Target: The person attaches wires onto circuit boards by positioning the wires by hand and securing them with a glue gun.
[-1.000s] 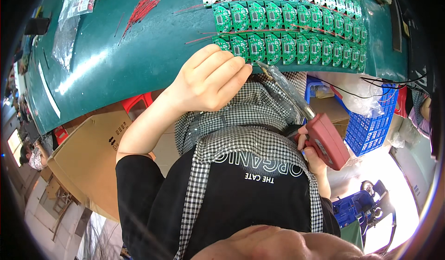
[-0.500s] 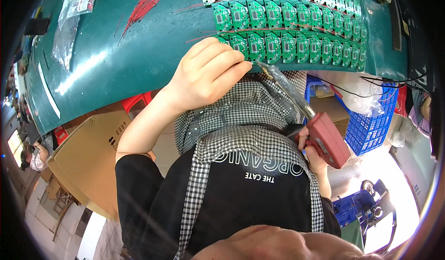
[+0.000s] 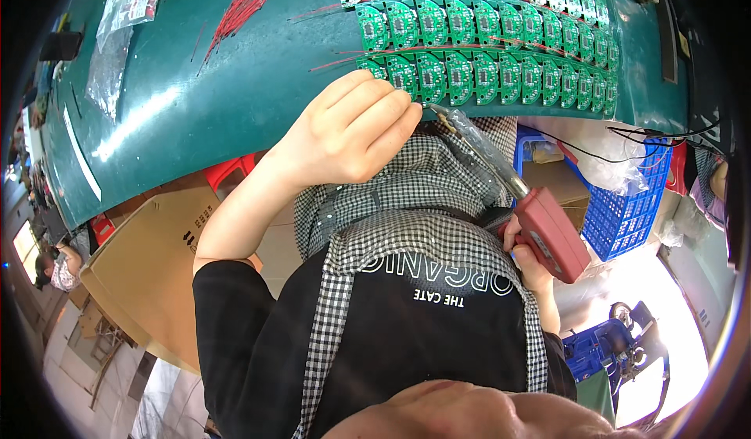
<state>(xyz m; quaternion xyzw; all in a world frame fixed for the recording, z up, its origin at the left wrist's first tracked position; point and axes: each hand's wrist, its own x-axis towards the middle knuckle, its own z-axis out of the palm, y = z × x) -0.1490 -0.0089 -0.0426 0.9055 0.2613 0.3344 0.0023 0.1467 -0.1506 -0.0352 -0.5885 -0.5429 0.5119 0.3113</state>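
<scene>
My right hand (image 3: 530, 261) is wrapped round the grip of a dark red soldering gun (image 3: 555, 232). Its long metal barrel slants up and left, and the tip reaches the table edge by the nearest row of green circuit boards (image 3: 432, 77). Just left of that tip, my left hand (image 3: 356, 130) is closed in a pinch; whatever lies between its fingertips is too small or hidden to make out. The boards stand side by side in three rows, with thin red wires (image 3: 332, 65) lying along them and sticking out at the left.
A bundle of red wires (image 3: 238, 15) lies on the green table (image 3: 176, 126), right of a clear plastic bag (image 3: 113, 71). Below the table are a cardboard box (image 3: 149, 263) on the left and a blue crate (image 3: 626, 212) on the right, with black cables (image 3: 657, 136) above it.
My left hand has shifted slightly down and left, its fingertips drawing back a little from the boards. The soldering gun has barely moved, its tip edging slightly left.
</scene>
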